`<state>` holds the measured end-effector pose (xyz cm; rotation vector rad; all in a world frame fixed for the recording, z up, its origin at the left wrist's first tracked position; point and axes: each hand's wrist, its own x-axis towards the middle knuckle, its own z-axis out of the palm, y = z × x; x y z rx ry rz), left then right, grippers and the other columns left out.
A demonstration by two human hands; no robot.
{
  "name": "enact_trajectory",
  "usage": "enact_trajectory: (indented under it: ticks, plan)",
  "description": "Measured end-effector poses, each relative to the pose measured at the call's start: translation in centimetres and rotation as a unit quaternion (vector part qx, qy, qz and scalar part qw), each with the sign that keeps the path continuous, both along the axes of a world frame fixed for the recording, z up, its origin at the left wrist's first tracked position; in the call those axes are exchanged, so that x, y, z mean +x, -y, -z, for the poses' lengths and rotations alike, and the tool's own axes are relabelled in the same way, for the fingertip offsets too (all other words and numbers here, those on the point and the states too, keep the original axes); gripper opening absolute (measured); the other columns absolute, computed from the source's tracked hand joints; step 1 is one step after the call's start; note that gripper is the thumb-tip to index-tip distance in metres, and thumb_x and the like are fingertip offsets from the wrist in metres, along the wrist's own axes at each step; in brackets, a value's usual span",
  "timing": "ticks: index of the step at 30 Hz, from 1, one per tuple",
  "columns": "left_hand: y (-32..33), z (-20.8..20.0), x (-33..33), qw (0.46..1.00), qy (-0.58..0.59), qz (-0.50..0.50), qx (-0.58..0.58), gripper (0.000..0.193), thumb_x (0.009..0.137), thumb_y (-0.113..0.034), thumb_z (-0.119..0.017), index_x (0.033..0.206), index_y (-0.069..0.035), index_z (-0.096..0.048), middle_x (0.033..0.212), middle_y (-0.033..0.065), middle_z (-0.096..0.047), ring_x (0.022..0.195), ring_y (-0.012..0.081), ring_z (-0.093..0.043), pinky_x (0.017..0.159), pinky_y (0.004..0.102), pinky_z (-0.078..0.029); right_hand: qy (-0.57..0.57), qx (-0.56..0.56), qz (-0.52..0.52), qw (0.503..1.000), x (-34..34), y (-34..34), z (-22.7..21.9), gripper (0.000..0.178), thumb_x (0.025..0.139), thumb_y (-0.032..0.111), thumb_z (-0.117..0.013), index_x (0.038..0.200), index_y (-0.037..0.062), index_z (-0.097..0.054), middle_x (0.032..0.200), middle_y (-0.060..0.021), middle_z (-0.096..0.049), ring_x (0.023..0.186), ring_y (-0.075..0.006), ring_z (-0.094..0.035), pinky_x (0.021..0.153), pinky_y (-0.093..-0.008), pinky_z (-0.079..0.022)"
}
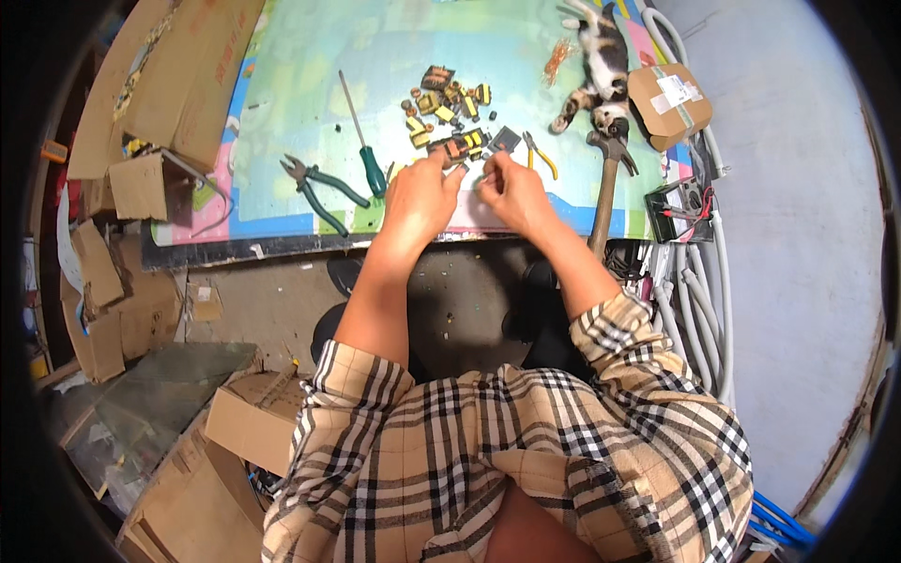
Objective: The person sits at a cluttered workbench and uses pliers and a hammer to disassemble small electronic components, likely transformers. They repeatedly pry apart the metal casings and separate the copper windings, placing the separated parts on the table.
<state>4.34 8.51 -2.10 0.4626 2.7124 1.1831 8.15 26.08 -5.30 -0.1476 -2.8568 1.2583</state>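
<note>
My left hand (pixel 419 199) is closed near the table's front, its fingertips beside a black, orange and yellow component (pixel 462 144), perhaps touching it. What those fingers pinch, if anything, is hidden. Close by on the right, my right hand (pixel 516 195) has its thumb and fingers pressed together; anything in them is too small to make out. A flat dark square piece (pixel 505 139) lies just beyond the right fingertips. Several small yellow and black components (pixel 435 101), some with copper-coloured parts, are heaped behind the hands.
Left lie green-handled pliers (pixel 324 192) and a green screwdriver (pixel 371 169). Yellow-handled pliers (pixel 541 158), a hammer (pixel 606 188), copper wire (pixel 557 62) and a cat (pixel 603 66) are right. A small carton (pixel 670 103) and black meter (pixel 676 208) sit at the right edge; a large carton (pixel 192 75) stands left.
</note>
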Motion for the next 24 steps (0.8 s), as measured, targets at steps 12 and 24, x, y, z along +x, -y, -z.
enact_trajectory:
  ticks: [12,24]
  plan:
    - [-0.8,-0.7,-0.1,0.996,0.068,0.021,0.061,0.011,0.087,-0.008,-0.066,0.089,0.004,-0.066,0.066,0.0073,-0.064,0.058,0.0108,-0.060,0.054,0.0292,-0.048,-0.087,-0.110,-0.055,0.989,1.0,1.0,-2.8,0.021,0.080,0.003,-0.064,0.098,-0.0022,-0.056,0.087,-0.0168,-0.060,0.075,-0.0281,-0.064,0.069,-0.0372,-0.053]
    - [-2.7,-0.8,0.5,0.985,-0.022,-0.014,0.169,0.009,0.082,-0.007,-0.065,0.083,0.001,-0.068,0.064,-0.0006,-0.060,0.058,0.0046,-0.049,0.054,0.0238,-0.041,0.008,-0.326,-0.013,0.945,1.4,-0.7,-4.2,0.018,0.085,0.004,-0.064,0.101,-0.0030,-0.059,0.076,-0.0015,-0.059,0.070,-0.0068,-0.056,0.063,-0.0231,-0.048]
